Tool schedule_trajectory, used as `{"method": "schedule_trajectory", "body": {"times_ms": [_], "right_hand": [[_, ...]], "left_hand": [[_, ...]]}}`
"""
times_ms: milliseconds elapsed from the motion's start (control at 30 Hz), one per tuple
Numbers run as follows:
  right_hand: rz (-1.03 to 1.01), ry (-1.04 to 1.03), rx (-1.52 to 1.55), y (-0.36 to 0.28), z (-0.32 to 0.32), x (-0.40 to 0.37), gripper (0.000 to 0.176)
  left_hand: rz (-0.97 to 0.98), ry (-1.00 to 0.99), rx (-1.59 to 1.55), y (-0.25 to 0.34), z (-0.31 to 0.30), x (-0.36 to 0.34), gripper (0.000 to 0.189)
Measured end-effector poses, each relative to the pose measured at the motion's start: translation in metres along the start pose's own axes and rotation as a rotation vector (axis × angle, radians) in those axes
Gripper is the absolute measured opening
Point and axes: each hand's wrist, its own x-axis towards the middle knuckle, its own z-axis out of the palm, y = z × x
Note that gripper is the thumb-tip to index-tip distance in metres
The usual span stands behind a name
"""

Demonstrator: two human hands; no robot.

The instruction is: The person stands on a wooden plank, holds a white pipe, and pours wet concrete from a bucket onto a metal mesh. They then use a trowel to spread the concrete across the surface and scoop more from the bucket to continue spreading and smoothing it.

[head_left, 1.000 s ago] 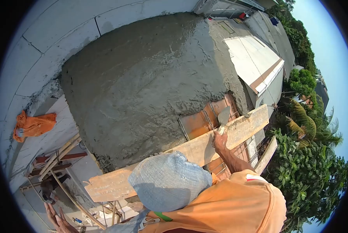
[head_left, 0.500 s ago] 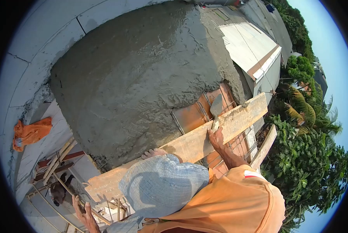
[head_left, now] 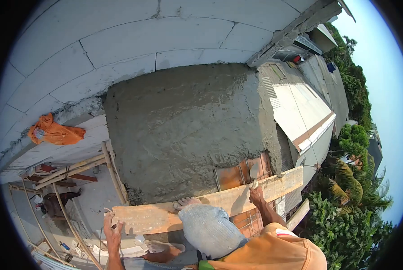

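Note:
My right hand (head_left: 256, 196) is closed round the handle of a trowel (head_left: 254, 171), whose blade points away over the uncovered strip with rebar (head_left: 230, 178). Beneath that hand lies a long wooden plank (head_left: 156, 218), and my foot (head_left: 186, 203) presses against its far edge. Near the plank's left end, my left hand (head_left: 114, 227) is raised with its fingers apart, holding nothing. Wet grey concrete (head_left: 183, 135) spreads beyond the plank, rough near the rebar strip.
A block wall (head_left: 120, 40) borders the concrete. An orange cloth (head_left: 57, 130) hangs on a ledge at left. Below left are bamboo poles (head_left: 71, 173) and another person (head_left: 55, 204). Roofs (head_left: 300, 108) and trees (head_left: 345, 225) lie to the right.
The view has shifted, showing more wall and the floor below. My left hand has risen toward the plank's left end. The trowel stays in my right hand near the rebar strip.

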Motion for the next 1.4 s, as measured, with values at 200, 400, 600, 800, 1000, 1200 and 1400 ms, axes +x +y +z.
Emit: {"method": "schedule_trajectory", "body": {"times_ms": [200, 400, 600, 800, 1000, 1200, 1400], "right_hand": [[-0.4, -0.041, -0.652, -0.07, -0.004, -0.176, 0.036], [-0.641, -0.076, -0.922, -0.082, -0.037, -0.276, 0.042], [-0.409, -0.256, -0.679, -0.104, -0.074, -0.348, 0.038], [-0.601, -0.207, -0.708, -0.064, -0.131, -0.335, 0.036], [-0.453, -0.083, -0.667, -0.094, -0.167, -0.396, 0.031], [-0.322, -0.043, -0.703, -0.019, -0.204, -0.361, 0.032], [-0.458, -0.07, -0.869, 0.003, -0.197, -0.349, 0.032]], "left_hand": [[-0.028, 0.077, -0.148, 0.076, -0.012, -0.049, 0.05], [0.085, 0.141, -0.319, 0.244, -0.075, -0.069, 0.058], [0.579, 0.407, 0.088, 0.466, -0.157, -0.014, 0.074], [1.074, 0.427, 0.61, 0.664, -0.152, 0.123, 0.085], [1.008, 0.341, 0.916, 0.718, -0.143, 0.231, 0.094], [0.939, 0.325, 1.006, 0.721, -0.134, 0.241, 0.074], [0.956, 0.378, 0.934, 0.725, -0.127, 0.2, 0.042]]}}
